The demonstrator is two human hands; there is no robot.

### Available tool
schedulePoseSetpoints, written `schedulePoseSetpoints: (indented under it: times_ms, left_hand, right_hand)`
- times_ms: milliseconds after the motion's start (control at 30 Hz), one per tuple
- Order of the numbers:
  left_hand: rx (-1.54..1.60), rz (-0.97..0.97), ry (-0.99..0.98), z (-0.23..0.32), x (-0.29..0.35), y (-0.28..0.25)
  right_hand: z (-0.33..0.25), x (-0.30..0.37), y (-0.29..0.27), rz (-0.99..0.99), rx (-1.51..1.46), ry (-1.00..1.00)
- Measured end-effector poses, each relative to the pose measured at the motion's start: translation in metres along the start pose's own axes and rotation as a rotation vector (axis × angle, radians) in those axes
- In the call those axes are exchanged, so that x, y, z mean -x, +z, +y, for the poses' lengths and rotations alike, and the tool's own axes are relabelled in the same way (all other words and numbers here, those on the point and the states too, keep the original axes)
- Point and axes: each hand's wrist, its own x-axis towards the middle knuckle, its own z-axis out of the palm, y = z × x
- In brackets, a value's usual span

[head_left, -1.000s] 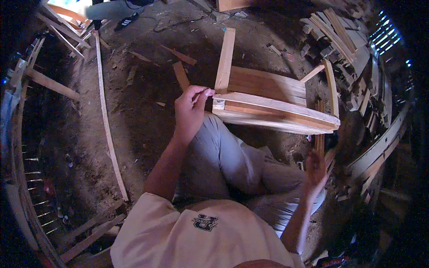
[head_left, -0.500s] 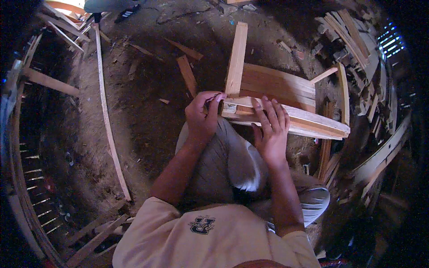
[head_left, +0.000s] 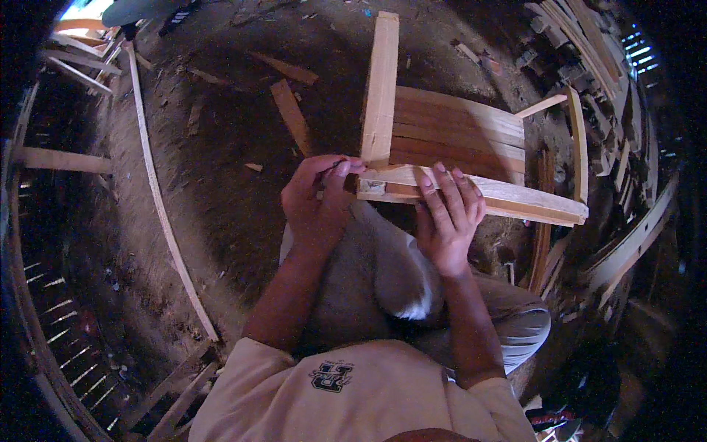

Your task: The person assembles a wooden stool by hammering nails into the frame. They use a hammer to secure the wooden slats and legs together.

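Observation:
A wooden stool-like frame (head_left: 456, 121), with a slatted panel and squared legs, lies tipped over in front of my knees. My left hand (head_left: 315, 202) is at its near left corner, with thumb and fingers pinched together. Something small and dark shows between those fingertips, too small to name. On the near rail (head_left: 515, 193) rests my right hand (head_left: 448, 214), its fingers stretched out and laid over the top face. One leg (head_left: 381, 85) points away from me, close to the left fingertips.
A long thin strip of wood (head_left: 166, 210) lies on the dirt floor at the left. Loose board pieces (head_left: 291, 114) are scattered beyond my left hand. Stacked timber (head_left: 582, 48) fills the far right. Another person's foot (head_left: 175, 18) shows at the upper left.
The view has shifted a little, and the frame's leg appears higher in it. My left fingers remain pinched by the corner; my right hand stays on the rail.

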Motion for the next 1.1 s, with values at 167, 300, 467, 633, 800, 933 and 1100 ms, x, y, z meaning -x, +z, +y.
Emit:
schedulePoseSetpoints:
  times_ms: [167,300,467,633,800,933,1100]
  left_hand:
    - [-0.013,-0.012,-0.014,0.002,0.001,-0.001]
    - [0.062,-0.134,0.059,0.010,-0.010,0.001]
    - [-0.076,-0.223,0.046,0.015,-0.020,0.006]
    - [-0.292,-0.159,0.090,0.023,-0.022,0.001]
    - [0.051,-0.054,-0.216,0.048,-0.033,0.013]
    - [0.019,-0.109,-0.203,0.052,-0.029,0.024]
    - [0.003,-0.165,-0.131,0.031,-0.018,0.038]
  right_hand:
    - [0.006,0.005,0.013,0.070,0.009,-0.044]
    - [0.005,0.006,0.013,0.075,0.037,-0.029]
    - [0.008,0.008,0.015,0.081,0.016,-0.038]
    - [0.004,0.005,0.014,0.108,0.011,-0.017]
    - [0.009,0.009,0.011,0.076,0.009,-0.043]
    - [0.005,0.000,0.006,0.090,-0.105,-0.017]
    - [0.012,0.003,0.005,0.073,-0.146,-0.033]
